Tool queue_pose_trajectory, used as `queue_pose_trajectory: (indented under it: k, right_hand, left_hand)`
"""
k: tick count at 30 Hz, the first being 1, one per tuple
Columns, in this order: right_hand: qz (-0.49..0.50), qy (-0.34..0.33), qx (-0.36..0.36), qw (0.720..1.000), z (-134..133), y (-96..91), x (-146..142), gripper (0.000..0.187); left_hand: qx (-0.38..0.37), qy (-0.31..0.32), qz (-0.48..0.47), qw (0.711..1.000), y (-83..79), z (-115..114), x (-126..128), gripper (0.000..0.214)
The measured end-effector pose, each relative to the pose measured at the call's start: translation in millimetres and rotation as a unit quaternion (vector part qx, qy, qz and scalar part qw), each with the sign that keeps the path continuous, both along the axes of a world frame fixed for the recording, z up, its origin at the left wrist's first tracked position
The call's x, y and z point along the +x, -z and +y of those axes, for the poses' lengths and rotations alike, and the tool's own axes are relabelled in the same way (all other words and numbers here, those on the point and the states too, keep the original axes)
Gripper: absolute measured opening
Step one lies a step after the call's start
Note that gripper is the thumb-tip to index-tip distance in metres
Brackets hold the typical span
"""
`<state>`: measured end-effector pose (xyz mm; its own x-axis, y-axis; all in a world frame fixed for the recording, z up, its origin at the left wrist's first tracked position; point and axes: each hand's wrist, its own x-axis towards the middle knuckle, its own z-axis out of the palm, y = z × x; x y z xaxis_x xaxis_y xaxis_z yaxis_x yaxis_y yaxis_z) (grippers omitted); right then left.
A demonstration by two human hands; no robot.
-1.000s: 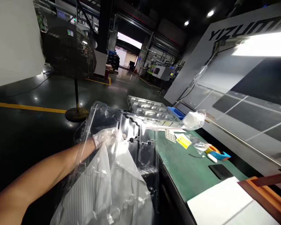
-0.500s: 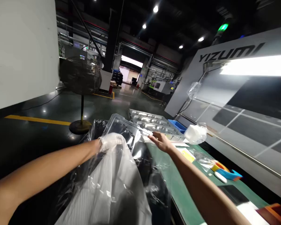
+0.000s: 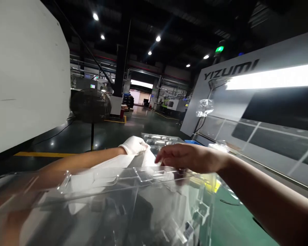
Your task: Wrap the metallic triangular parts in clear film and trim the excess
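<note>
A large clear plastic tray (image 3: 113, 201) stands tilted up close to the camera, blurred, with clips and ribs along its edges. At its upper edge my right hand (image 3: 187, 158) is bare, with bent fingers closed at the rim; parts of the fingers show smeared through the plastic. Beyond the tray, my left hand (image 3: 135, 146), in a white glove, pinches the edge of a thin whitish plastic bag (image 3: 110, 163). The bag spreads below that hand and shows through the tray. My left forearm passes behind the clear plastic.
More clear ribbed trays (image 3: 160, 139) lie past my hands, near a blue bin (image 3: 192, 141). A green work table (image 3: 236, 223) is at right, before a large grey machine (image 3: 192, 112). A standing fan (image 3: 91, 106) and a white panel (image 3: 28, 75) are at left.
The clear tray has come up and toward the camera, now covering the lower view. My right hand has moved closer. My left hand still holds the bag, slightly farther right.
</note>
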<state>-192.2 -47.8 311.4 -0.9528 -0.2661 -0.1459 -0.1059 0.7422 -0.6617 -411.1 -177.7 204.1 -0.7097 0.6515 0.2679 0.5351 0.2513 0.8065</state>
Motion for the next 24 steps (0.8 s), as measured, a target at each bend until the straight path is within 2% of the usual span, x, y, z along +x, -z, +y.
queue_pose_trajectory:
  k: [3, 5, 8, 11, 15, 18, 21, 24]
  right_hand:
    - [0.071, 0.134, 0.112, 0.982, 1.8, 7.1, -26.4, 0.055]
    - [0.074, 0.198, 0.146, 0.966, -0.3, 14.1, -43.1, 0.056]
    - [0.0, 0.252, 0.095, 0.963, -3.6, 25.6, -61.8, 0.045]
    - [-0.039, 0.287, 0.051, 0.956, 3.6, 37.5, -72.6, 0.03]
    - [-0.066, 0.253, 0.034, 0.965, 26.6, 48.6, -76.2, 0.019]
    - [-0.059, 0.205, 0.01, 0.977, 34.8, 48.3, -76.1, 0.014]
    - [-0.054, 0.162, 0.038, 0.985, 27.2, 41.9, -79.0, 0.031]
    - [-0.084, 0.155, 0.068, 0.982, 12.1, 35.4, -85.8, 0.055]
  left_hand:
    - [0.002, -0.001, 0.029, 1.0, -5.3, 8.1, 22.4, 0.032]
    - [-0.002, 0.006, 0.044, 0.999, -12.7, 14.3, 27.2, 0.035]
    - [-0.023, 0.036, 0.054, 0.998, -25.1, 20.0, 26.5, 0.037]
    - [-0.056, 0.076, 0.058, 0.994, -35.0, 13.3, 23.4, 0.032]
    - [-0.105, 0.122, 0.08, 0.984, -46.6, -8.9, 14.2, 0.024]
    - [-0.105, 0.105, 0.099, 0.984, -51.1, -14.7, 5.0, 0.023]
    - [-0.091, 0.051, 0.124, 0.987, -47.2, -3.6, -0.7, 0.024]
    - [-0.107, 0.021, 0.148, 0.983, -38.2, 12.9, -2.8, 0.022]
